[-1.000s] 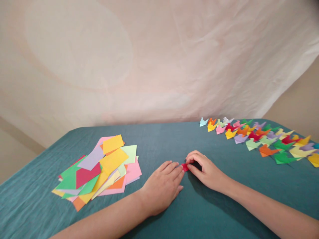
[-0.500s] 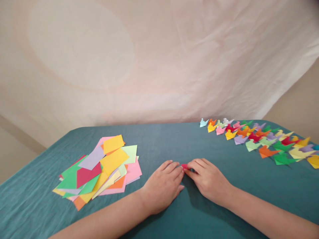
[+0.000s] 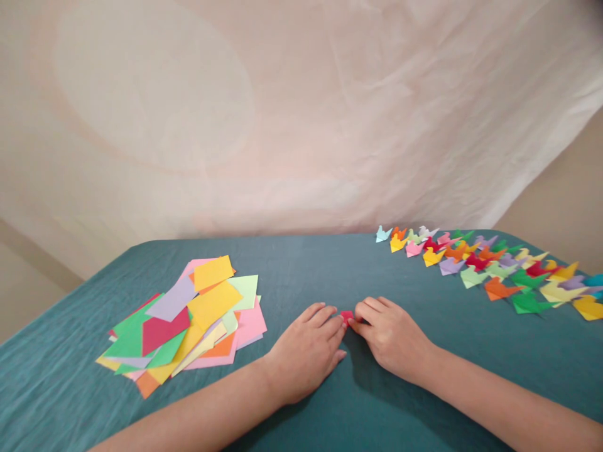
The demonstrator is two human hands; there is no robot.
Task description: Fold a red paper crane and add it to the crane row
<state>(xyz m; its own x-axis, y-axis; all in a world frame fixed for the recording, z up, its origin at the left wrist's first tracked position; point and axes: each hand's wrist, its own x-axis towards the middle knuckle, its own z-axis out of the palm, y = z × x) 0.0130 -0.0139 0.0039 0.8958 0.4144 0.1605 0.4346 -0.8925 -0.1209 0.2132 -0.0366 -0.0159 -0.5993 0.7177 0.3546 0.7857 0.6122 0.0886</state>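
Note:
A small folded red paper piece lies on the teal tablecloth between my two hands, mostly covered by fingers. My left hand rests palm down, its fingertips pressed on the left side of the red piece. My right hand is curled over the right side, its fingers pressing and pinching the paper. Only a small red corner shows between the fingertips.
A loose pile of coloured paper squares lies to the left. Rows of several folded paper birds in many colours stretch along the right side toward the table's far edge. A pale cloth backdrop hangs behind the table.
My right hand has lowered and flattened onto the red piece, covering more of it. The left hand has barely moved.

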